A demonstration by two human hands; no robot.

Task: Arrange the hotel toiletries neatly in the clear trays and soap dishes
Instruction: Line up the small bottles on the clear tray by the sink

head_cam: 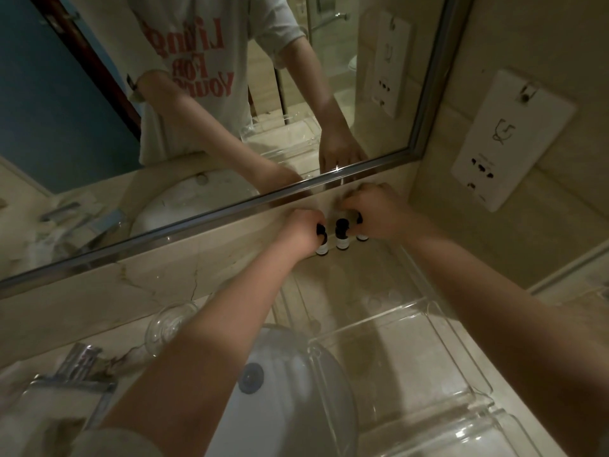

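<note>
Three small toiletry bottles with black caps stand in a row against the back wall under the mirror. My left hand (301, 230) grips the left bottle (322, 247) by its cap. The middle bottle (342, 234) stands free between my hands. My right hand (379, 211) is closed on the right bottle (362, 235), whose cap shows between the fingers. A clear tray (428, 324) lies on the marble counter below my hands, and the bottles stand at its far end. A round glass soap dish (168, 324) sits left of my left forearm.
The white sink basin (280, 407) is under my left arm, with a chrome tap (75, 367) at the lower left. A second clear tray (478, 430) sits at the bottom right. A white socket panel (507, 140) is on the right wall. The mirror (197, 94) reflects my arms.
</note>
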